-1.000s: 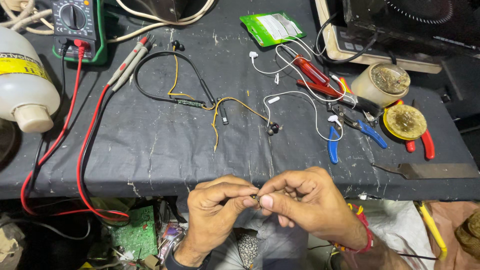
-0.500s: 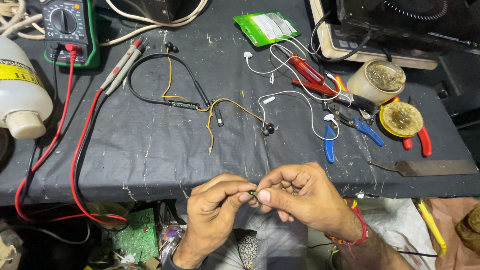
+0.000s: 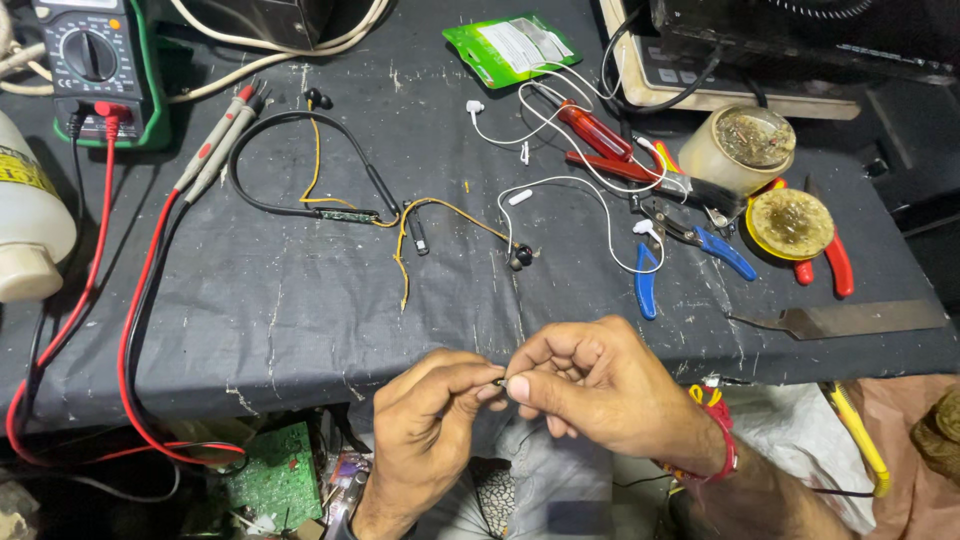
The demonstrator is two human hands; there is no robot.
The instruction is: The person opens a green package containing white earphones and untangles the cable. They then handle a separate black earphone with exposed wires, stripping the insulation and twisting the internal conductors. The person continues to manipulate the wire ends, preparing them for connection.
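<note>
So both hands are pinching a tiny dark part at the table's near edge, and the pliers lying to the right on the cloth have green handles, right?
Not quite: the pliers have blue handles, not green, as the head view shows. The rest holds: the left hand and the right hand pinch a tiny dark part between their fingertips at the near edge of the table.

Even, soft light from above; the dark bench [image 3: 300, 330] shows only weak shadows (no strong glare). Sharp focus, slight bending at the edges.
</note>
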